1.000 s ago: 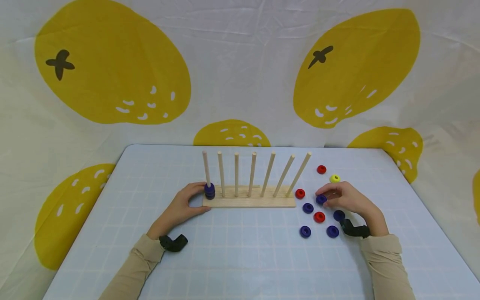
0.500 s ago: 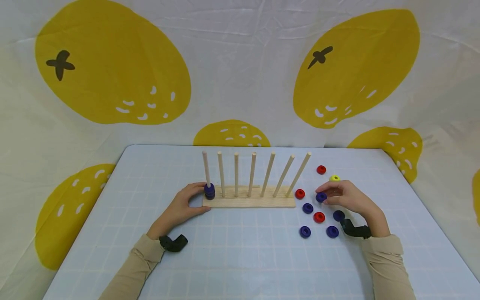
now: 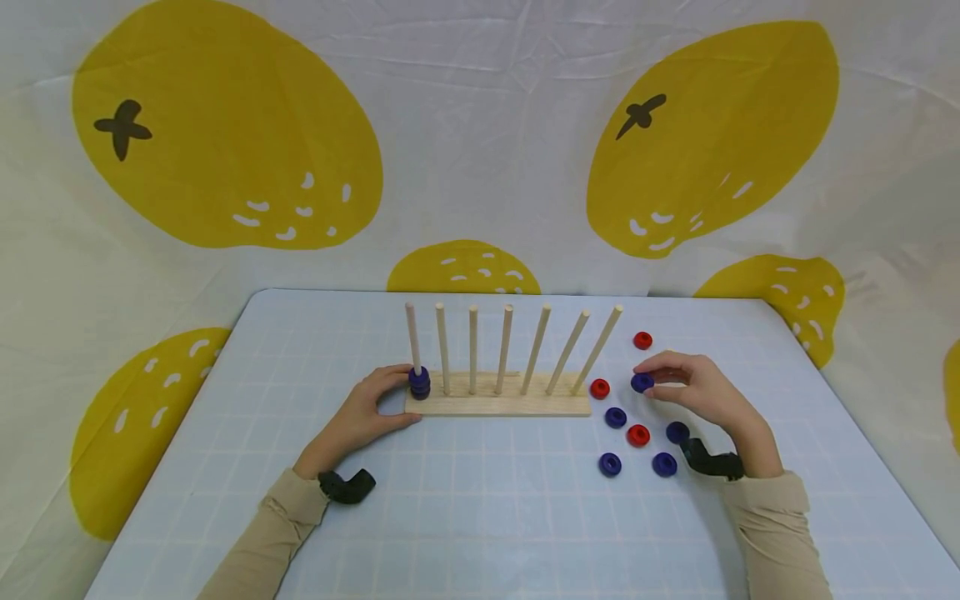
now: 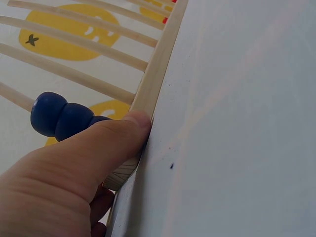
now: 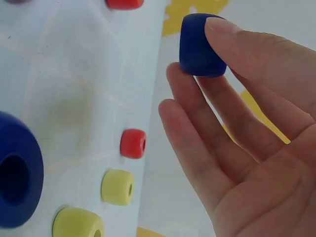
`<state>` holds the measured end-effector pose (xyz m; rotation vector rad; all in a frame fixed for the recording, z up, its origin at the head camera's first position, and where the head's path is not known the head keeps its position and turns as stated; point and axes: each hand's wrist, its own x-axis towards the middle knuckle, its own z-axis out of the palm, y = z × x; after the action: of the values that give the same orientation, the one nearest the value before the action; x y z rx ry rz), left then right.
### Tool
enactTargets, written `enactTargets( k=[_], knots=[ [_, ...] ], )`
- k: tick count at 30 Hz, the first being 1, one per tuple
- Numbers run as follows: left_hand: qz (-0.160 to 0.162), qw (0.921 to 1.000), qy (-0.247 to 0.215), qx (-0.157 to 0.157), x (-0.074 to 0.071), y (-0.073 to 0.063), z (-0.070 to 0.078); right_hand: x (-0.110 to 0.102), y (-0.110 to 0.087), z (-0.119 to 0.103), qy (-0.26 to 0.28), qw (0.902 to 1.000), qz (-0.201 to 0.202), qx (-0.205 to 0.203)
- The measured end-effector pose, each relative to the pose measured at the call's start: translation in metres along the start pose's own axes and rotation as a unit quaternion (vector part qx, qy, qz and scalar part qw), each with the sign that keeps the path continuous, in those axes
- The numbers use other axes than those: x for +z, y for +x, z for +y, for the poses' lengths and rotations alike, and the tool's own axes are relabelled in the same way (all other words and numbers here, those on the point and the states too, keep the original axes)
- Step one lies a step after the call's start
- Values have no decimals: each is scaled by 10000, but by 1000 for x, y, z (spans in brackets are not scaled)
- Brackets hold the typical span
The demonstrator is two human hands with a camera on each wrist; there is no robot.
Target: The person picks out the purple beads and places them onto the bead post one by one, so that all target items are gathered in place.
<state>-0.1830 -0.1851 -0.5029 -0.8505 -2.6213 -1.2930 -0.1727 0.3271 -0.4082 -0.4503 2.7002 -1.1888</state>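
A wooden peg stand with a row of upright pegs is on the table. Several blue beads are stacked on its leftmost peg. My left hand grips the stand's left end; in the left wrist view the thumb presses against the wooden base beside the stacked beads. To the right of the stand, my right hand pinches a blue bead between thumb and fingertips. That bead is held up off the table, while the other fingers spread loosely in the right wrist view.
Loose blue beads and red beads lie scattered right of the stand. Yellow beads show in the right wrist view, hidden by the right hand in the head view. A fruit-print cloth hangs behind the table.
My right hand has raised the blue bead and moved slightly toward the back of the table, covering the yellow bead in the head view. The left hand has stayed on the stand.
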Motion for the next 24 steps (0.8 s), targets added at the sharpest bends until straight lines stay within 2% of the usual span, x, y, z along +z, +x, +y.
enactTargets(
  k=[5,16,20,24],
  knots=[
    [58,9999,4,88,0,0,1,0,-1,-5,41,9995,278,-134],
    [24,10000,3,-11,0,0,1,2,0,-9,76,9954,857,-416],
    [91,9999,54,78,0,0,1,2,-1,-10,143,9929,1012,-601],
    [72,10000,12,-7,0,0,1,3,-1,-12,240,9902,1111,-817]
  ],
)
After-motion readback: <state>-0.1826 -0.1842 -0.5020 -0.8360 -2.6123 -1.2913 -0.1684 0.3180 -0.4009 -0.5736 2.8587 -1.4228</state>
